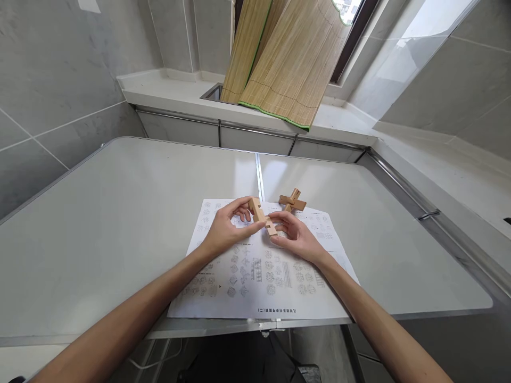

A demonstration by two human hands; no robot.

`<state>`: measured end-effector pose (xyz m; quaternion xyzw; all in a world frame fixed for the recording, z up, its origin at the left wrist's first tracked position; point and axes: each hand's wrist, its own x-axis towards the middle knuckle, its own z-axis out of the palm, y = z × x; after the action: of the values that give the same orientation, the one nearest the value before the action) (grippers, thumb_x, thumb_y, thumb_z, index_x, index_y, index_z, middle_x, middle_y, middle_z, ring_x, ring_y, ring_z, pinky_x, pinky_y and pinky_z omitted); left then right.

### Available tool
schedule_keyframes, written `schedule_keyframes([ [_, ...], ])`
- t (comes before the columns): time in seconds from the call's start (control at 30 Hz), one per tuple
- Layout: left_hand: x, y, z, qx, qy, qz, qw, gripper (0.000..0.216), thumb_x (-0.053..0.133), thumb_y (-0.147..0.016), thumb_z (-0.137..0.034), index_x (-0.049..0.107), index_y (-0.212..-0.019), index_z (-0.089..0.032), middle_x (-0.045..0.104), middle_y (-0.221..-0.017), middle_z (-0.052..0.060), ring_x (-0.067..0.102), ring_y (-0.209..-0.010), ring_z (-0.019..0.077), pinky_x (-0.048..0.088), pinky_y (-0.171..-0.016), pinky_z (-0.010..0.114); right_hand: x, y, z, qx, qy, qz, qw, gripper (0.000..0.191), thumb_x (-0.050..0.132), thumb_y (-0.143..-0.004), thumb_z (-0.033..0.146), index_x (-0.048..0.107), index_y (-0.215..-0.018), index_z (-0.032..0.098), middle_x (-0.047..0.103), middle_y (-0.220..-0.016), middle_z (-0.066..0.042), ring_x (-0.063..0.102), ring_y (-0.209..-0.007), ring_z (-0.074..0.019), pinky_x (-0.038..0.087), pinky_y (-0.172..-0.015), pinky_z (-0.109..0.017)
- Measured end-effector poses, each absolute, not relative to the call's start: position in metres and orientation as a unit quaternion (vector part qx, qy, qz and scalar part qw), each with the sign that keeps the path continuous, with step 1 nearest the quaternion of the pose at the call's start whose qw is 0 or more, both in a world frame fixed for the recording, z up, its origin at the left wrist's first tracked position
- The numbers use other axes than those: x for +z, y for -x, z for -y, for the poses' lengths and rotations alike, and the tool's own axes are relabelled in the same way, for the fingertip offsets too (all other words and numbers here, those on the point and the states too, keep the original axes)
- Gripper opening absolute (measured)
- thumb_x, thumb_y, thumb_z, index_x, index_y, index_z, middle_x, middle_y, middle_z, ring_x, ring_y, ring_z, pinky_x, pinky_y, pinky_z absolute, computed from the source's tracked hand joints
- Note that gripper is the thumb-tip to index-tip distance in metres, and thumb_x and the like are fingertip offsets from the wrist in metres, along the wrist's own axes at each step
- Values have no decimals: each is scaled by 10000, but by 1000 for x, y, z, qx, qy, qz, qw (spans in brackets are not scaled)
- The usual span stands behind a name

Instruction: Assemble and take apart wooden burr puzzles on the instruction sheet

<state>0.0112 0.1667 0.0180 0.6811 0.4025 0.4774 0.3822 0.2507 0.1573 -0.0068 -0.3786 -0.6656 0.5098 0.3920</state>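
Observation:
Between thumb and fingers, my left hand (229, 223) pinches a notched wooden puzzle piece (257, 210), held tilted above the paper. My right hand (295, 235) grips a second notched wooden piece (271, 227) by its lower end. The two pieces touch or overlap near the left thumb; whether they interlock I cannot tell. Just beyond my right hand, a cross-shaped group of joined wooden pieces (293, 200) lies at the top edge of the sheet. Under both hands spreads a white printed sheet (239, 308) with rows of small puzzle diagrams.
The pale folding table (120, 213) has a metal seam down its middle and a latch (267, 325) at the near edge. Behind it runs a white counter (171, 96) with bamboo mats (291, 64) leaning over a sink. Tiled walls stand on both sides.

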Motion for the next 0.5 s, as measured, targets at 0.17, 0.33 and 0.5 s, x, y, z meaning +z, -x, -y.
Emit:
schedule_keyframes([
  [0.17, 15, -13, -168, 461, -680, -423, 383, 565, 853, -800, -426, 682, -1295, -214, 715, -1011, 49, 634, -855, 182, 561, -842, 358, -7, -246, -154, 410, 403, 721, 386, 515, 866, -827, 373, 645, -1286, 295, 661, -1317, -76, 631, -1102, -269, 502, -1035, -471],
  [0.33, 14, -10, -173, 440, -698, -443, 352, 519, 833, -813, -429, 679, -1267, -229, 705, -1014, 41, 636, -870, 188, 554, -827, 348, -4, -244, -153, 384, 392, 751, 368, 516, 854, -828, 327, 643, -1298, 302, 677, -1315, -69, 625, -1149, -292, 500, -1000, -464],
  [0.5, 12, -2, -182, 413, -717, -495, 264, 465, 812, -788, -467, 677, -1155, -215, 649, -1107, 61, 621, -935, 215, 547, -856, 377, -3, -243, -152, 359, 385, 773, 353, 505, 850, -837, 316, 634, -1294, 302, 682, -1304, -67, 624, -1168, -300, 504, -984, -467],
])
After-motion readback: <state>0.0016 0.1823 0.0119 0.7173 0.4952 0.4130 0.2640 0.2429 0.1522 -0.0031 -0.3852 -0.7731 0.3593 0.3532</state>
